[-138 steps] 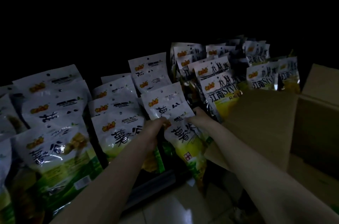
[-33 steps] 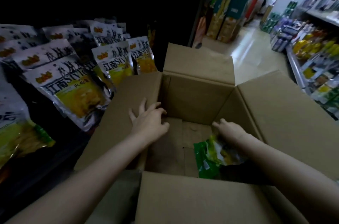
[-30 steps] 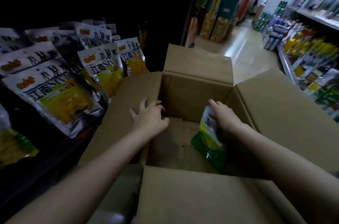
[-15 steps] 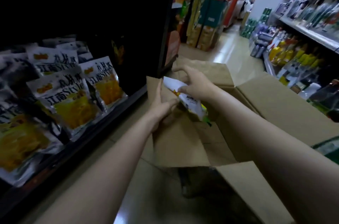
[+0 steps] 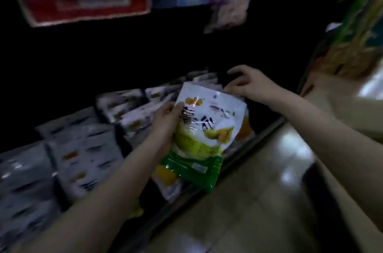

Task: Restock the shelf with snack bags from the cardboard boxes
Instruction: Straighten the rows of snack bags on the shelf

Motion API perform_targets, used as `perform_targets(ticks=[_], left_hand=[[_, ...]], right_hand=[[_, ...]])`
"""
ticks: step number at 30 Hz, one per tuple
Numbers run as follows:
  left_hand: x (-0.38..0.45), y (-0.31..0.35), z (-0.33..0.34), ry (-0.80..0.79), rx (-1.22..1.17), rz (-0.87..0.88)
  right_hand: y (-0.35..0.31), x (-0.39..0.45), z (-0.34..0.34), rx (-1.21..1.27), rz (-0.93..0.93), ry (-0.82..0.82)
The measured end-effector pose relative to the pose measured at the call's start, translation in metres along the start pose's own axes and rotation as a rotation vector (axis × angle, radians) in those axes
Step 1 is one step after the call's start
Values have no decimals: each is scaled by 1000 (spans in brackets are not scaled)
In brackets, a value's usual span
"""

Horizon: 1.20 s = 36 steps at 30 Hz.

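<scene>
Snack bag (image 5: pixel 204 128), white top and green bottom, held upright over the shelf's front edge (image 5: pixel 209 192), in front of the shelved bags (image 5: pixel 83 149). Left hand (image 5: pixel 165 122) grips its left side, thumb on the front, other fingers hidden behind. Right hand (image 5: pixel 246 83) pinches the top right corner, remaining fingers curled loose above. Motion blur; print unreadable. Shelf back is black, depth unclear. Cardboard box (image 5: pixel 339 97) cut off at right. Bare floor (image 5: pixel 259 201) below the shelf edge.

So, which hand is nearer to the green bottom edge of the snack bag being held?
Left. The left hand grips the snack bag along its left side, closer to the green bottom; the right hand pinches its top corner.
</scene>
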<state>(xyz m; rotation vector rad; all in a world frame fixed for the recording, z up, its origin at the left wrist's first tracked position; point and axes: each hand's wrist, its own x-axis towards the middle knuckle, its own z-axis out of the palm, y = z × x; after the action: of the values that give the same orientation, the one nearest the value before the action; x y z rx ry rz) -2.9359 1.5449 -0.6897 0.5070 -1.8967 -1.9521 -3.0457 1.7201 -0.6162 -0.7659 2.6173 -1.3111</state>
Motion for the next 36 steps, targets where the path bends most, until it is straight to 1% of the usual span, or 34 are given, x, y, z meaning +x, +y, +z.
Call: perform_targets(ticks=[1, 2, 3, 4, 5, 6, 7, 9, 10, 11, 13, 15, 17, 18, 21, 23, 25, 28, 31, 33, 34, 36], left_hand=[[-2, -10, -24, 117, -15, -31], [-5, -20, -48, 239, -47, -70], [-9, -28, -68, 333, -88, -106], [-11, -39, -85, 413, -117, -145], [-15, -50, -101, 484, -125, -181], [-23, -58, -112, 550, -99, -201], [-31, -63, -118, 594, -82, -236], [-38, -70, -126, 678, -41, -262], [-51, -93, -171, 738, -24, -308], [-56, -102, -189, 763, 38, -318], [-58, -116, -188, 758, 150, -309], [-65, -112, -190, 714, 184, -301], [-60, -116, -195, 603, 226, -301], [-60, -117, -197, 536, 268, -294], [-60, -127, -209, 419, 455, -219], [-62, -136, -219, 386, 574, -166], [-66, -139, -224, 391, 640, -146], [-64, -138, -228, 388, 680, -165], [-58, -134, -225, 349, 761, -204], [-56, -132, -221, 284, 829, -199], [-58, -132, -220, 269, 827, -185], [-64, -132, -219, 315, 746, -143]], right_hand=[[5, -1, 32, 97, 17, 44], [10, -7, 65, 219, 42, 34], [16, -12, 95, 334, 83, -25], [19, -18, 124, 426, 137, -127], [19, -24, 149, 453, 189, -246], [16, -30, 167, 453, 226, -324], [16, -35, 181, 465, 248, -368], [10, -40, 201, 497, 253, -365], [-10, -50, 252, 404, 244, -415], [-19, -54, 277, 312, 201, -424], [-11, -65, 291, 169, 52, -475], [-6, -75, 306, -14, -50, -590], [0, -85, 320, -203, -78, -737], [3, -90, 327, -290, -85, -769], [7, -87, 341, -435, -111, -771], [6, -78, 347, -435, -121, -790], [7, -71, 350, -379, -135, -830], [9, -60, 349, -344, -150, -907], [6, -53, 346, -409, -193, -990], [9, -56, 342, -415, -222, -987], [12, -59, 342, -398, -232, -970], [16, -64, 343, -365, -298, -900]])
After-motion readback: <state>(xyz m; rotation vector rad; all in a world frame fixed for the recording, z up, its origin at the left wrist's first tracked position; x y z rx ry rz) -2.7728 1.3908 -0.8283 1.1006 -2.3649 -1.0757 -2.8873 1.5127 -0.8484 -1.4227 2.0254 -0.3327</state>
